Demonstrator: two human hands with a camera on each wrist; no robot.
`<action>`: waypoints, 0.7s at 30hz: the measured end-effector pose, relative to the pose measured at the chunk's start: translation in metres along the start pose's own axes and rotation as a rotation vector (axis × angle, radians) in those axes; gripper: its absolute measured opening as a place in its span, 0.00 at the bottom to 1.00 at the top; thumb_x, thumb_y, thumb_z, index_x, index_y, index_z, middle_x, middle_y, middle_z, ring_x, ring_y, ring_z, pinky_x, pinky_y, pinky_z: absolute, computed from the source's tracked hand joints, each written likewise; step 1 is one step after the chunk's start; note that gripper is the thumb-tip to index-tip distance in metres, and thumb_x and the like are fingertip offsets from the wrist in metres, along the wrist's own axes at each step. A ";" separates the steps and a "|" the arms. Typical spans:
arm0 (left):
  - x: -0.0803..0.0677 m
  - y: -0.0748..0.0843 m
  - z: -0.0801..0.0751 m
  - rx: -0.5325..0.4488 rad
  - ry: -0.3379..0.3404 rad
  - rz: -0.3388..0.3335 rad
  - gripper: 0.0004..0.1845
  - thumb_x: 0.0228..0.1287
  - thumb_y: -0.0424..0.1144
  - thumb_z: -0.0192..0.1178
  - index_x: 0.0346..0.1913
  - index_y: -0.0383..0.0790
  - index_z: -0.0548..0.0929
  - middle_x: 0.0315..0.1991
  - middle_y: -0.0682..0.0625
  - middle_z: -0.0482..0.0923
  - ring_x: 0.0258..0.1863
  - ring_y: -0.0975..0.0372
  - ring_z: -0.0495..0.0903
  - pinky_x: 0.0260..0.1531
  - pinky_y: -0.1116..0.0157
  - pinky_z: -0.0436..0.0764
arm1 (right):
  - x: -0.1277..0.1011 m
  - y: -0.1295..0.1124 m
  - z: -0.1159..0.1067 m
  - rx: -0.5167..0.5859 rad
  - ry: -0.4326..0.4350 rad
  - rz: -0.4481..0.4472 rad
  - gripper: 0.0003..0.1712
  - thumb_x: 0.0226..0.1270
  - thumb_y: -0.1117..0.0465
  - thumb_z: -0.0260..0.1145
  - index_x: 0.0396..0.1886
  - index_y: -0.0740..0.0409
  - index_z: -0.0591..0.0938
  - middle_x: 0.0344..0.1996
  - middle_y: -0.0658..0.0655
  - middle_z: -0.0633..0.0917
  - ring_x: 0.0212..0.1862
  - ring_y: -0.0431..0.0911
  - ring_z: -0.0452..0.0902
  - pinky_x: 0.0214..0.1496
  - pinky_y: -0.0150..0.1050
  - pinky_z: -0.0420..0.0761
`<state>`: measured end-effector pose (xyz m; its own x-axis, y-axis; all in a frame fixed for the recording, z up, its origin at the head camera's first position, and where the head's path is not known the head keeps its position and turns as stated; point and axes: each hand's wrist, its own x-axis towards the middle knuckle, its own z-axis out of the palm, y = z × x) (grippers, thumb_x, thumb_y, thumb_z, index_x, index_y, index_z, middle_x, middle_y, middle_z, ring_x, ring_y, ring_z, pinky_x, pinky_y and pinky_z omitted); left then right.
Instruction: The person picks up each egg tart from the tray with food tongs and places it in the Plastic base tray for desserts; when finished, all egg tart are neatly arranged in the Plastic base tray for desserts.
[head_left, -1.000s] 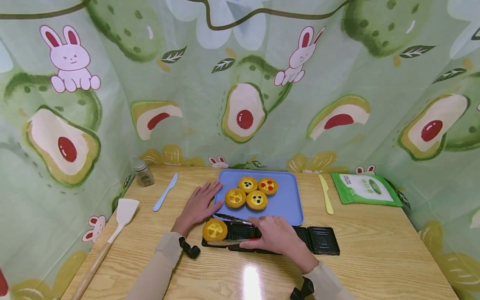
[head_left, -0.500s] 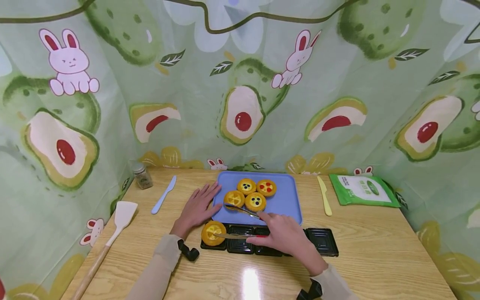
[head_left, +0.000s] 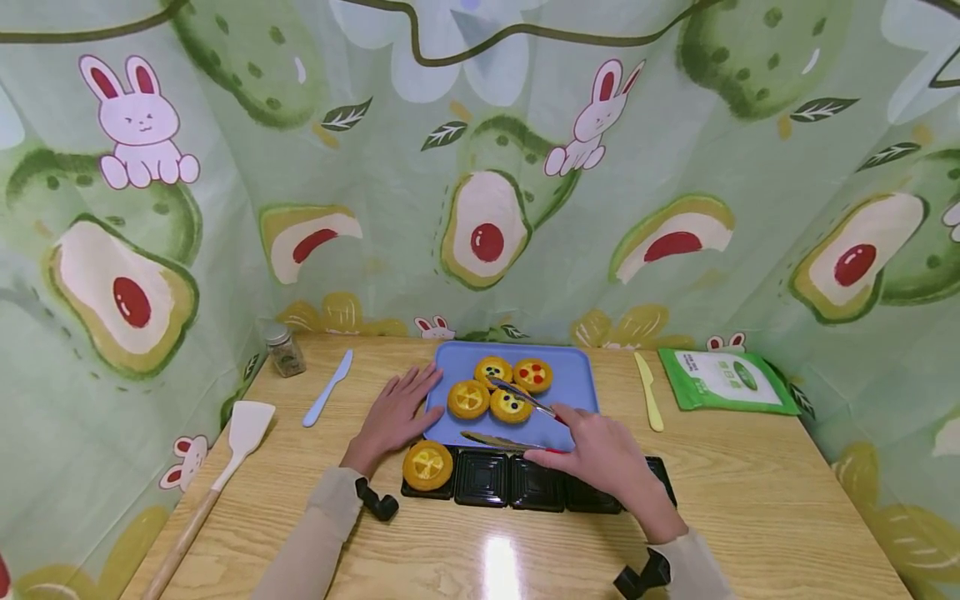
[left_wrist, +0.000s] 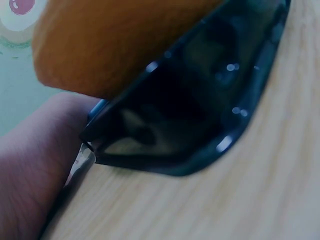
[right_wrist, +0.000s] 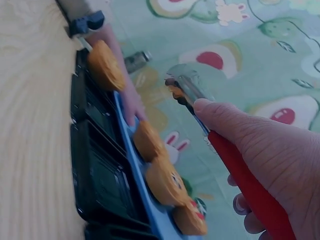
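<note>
A right hand (head_left: pixel 607 458) holds open red-handled tongs (head_left: pixel 517 417) over 4 tarts (head_left: pixel 510 406) on a blue tray (head_left: pixel 577 408), its grip closed round them, seemingly mid-transfer toward the black mould (head_left: pixel 540 487), while the flat left hand (head_left: pixel 393 412) steadies the tray on the worktop (head_left: pixel 750 500).

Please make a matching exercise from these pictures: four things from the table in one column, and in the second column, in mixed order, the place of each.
Things:
1. tongs
2. yellow knife
3. spice jar
4. white spatula

Places:
A. far left corner of the table
B. in the right hand
C. between the blue tray and the green pouch
D. near the left table edge

Pairs: 1-B, 2-C, 3-A, 4-D
</note>
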<state>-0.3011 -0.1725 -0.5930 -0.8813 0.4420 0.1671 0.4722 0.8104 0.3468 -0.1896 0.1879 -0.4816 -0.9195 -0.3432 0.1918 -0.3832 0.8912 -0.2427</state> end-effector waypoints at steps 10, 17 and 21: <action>-0.001 -0.001 0.001 0.010 0.010 -0.001 0.41 0.76 0.70 0.44 0.85 0.57 0.54 0.85 0.60 0.48 0.84 0.53 0.48 0.80 0.42 0.49 | 0.002 0.024 -0.006 -0.003 0.082 0.021 0.48 0.55 0.22 0.71 0.60 0.57 0.85 0.14 0.44 0.65 0.16 0.38 0.60 0.16 0.34 0.58; -0.002 0.000 0.001 -0.001 0.013 -0.006 0.41 0.76 0.69 0.46 0.85 0.58 0.54 0.85 0.59 0.48 0.84 0.52 0.48 0.80 0.43 0.48 | 0.005 0.033 0.002 -0.019 0.012 0.083 0.53 0.55 0.18 0.66 0.62 0.57 0.84 0.16 0.46 0.68 0.18 0.41 0.64 0.17 0.36 0.61; -0.001 0.001 0.001 0.003 0.004 -0.007 0.41 0.76 0.70 0.45 0.85 0.58 0.54 0.85 0.60 0.48 0.84 0.52 0.48 0.80 0.43 0.48 | 0.006 0.038 0.008 -0.048 -0.029 0.114 0.54 0.55 0.16 0.64 0.62 0.55 0.84 0.16 0.47 0.70 0.19 0.42 0.66 0.17 0.37 0.62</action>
<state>-0.2999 -0.1721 -0.5938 -0.8848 0.4346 0.1682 0.4658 0.8146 0.3457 -0.2098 0.2173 -0.4970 -0.9592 -0.2469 0.1375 -0.2722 0.9379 -0.2150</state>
